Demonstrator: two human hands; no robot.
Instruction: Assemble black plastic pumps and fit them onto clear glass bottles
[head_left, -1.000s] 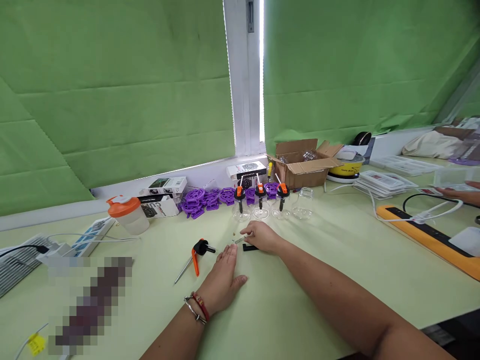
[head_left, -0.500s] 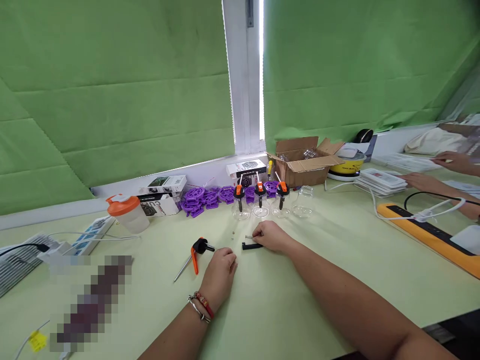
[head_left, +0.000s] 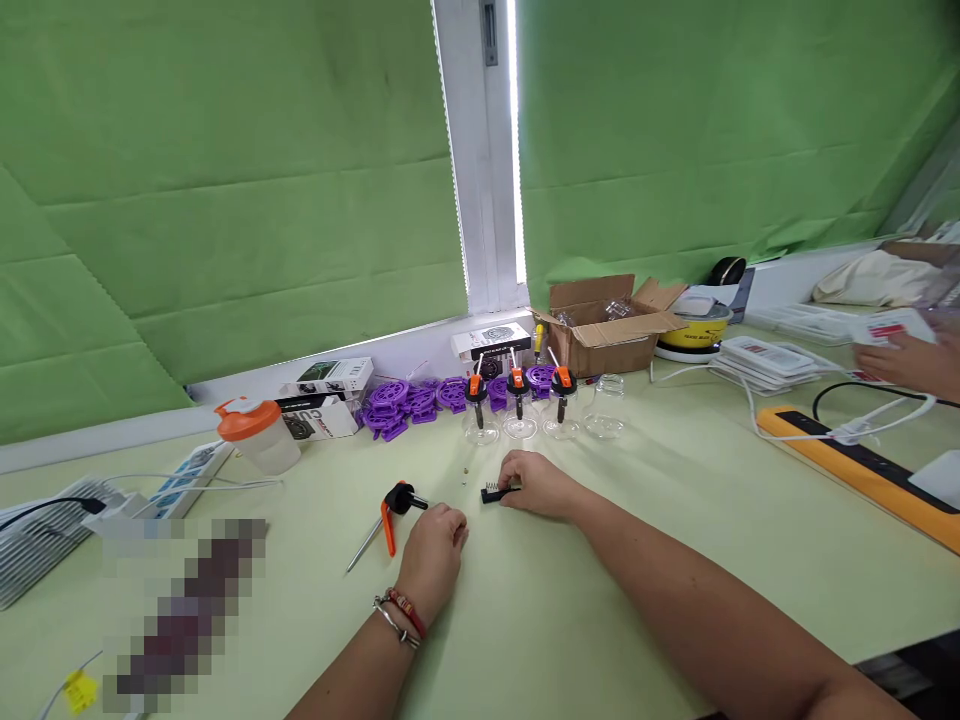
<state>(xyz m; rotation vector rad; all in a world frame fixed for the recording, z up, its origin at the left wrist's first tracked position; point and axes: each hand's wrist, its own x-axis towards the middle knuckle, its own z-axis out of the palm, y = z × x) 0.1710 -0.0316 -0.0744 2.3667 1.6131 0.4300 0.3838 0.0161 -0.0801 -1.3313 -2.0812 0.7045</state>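
Observation:
My right hand (head_left: 538,484) has its thumb and fingers closed round the right end of a small narrow black plastic part (head_left: 492,495) lying on the table. Just behind that part, by my fingertips, is a thin coil spring (head_left: 492,486). My left hand (head_left: 433,548) rests on the table, fingers curled in; what they hold, if anything, is hidden. Beside its knuckles lies a black fitting (head_left: 400,496) with an orange lever (head_left: 388,527) and a metal rod (head_left: 365,545). Tiny metal bits (head_left: 465,476) sit between the hands, nearer the back.
Behind stand three glass vessels with black-and-orange tops (head_left: 517,380) and a plain glass (head_left: 604,408). Purple parts (head_left: 405,400), small boxes (head_left: 322,412) and a cardboard box (head_left: 600,335) line the wall. An orange-lidded cup (head_left: 259,435) is left; another person's hand (head_left: 911,360) handles packets right.
My right hand has come slightly nearer and its thumb now lies over the black part. My left hand has barely moved. At the right, the other person's hand has lifted a packet.

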